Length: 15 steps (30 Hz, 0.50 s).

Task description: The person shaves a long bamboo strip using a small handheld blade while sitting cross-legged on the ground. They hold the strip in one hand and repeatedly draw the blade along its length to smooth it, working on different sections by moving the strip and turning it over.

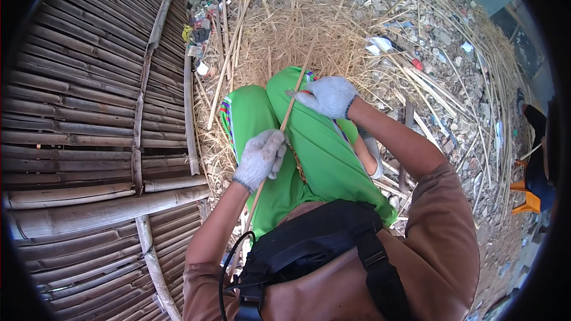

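Observation:
A long, thin bamboo strip slants across my lap, its far end beyond my knees and its near end beside my waist. My left hand, in a pale work glove, is closed around the strip near its middle. Farther up, my gloved right hand is closed on a small knife. Its short grey blade lies against the strip, and a bit of orange shows by my fingers. Most of the handle is hidden in the glove. Both hands are over my green trousers.
A bamboo-slat platform stands along my left. Straw-like shavings cover the ground ahead, with loose strips among them. Rubble and litter spread to the right. An orange stool is by the right edge.

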Tool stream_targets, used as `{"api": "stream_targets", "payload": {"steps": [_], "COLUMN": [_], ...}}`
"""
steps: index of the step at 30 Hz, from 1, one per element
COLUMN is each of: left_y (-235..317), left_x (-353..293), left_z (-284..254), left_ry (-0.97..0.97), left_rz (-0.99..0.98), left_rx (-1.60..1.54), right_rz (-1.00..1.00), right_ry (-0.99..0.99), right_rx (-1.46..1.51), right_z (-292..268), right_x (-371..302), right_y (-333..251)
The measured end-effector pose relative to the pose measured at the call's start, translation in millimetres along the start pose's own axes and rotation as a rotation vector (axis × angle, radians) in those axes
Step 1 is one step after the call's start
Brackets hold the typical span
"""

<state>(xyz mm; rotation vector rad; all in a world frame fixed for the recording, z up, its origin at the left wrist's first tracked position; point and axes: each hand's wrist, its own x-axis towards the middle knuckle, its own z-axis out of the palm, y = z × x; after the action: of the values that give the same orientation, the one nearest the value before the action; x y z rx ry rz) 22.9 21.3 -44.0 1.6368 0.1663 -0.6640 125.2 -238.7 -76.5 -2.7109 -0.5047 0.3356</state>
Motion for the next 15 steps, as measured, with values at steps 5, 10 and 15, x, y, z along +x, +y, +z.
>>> {"api": "stream_targets", "payload": {"steps": [5,10,15], "left_y": [-5.1,-18.3,-36.4], "left_x": [-42.9,-86.8,-125.0], "left_z": [-14.2,-30.4,-39.3], "left_ry": [0.024,0.039,0.074], "left_rz": [-0.039,-0.037,-0.037], "left_rx": [0.157,0.295,0.236], "right_rz": [-0.011,0.019,0.031], "right_ry": [0.051,0.044,0.137], "right_rx": [0.017,0.01,0.013], "right_z": [5.9,2.2,-1.6], "right_x": [4.0,9.1,23.4], "right_y": [4.9,12.0,37.3]}}
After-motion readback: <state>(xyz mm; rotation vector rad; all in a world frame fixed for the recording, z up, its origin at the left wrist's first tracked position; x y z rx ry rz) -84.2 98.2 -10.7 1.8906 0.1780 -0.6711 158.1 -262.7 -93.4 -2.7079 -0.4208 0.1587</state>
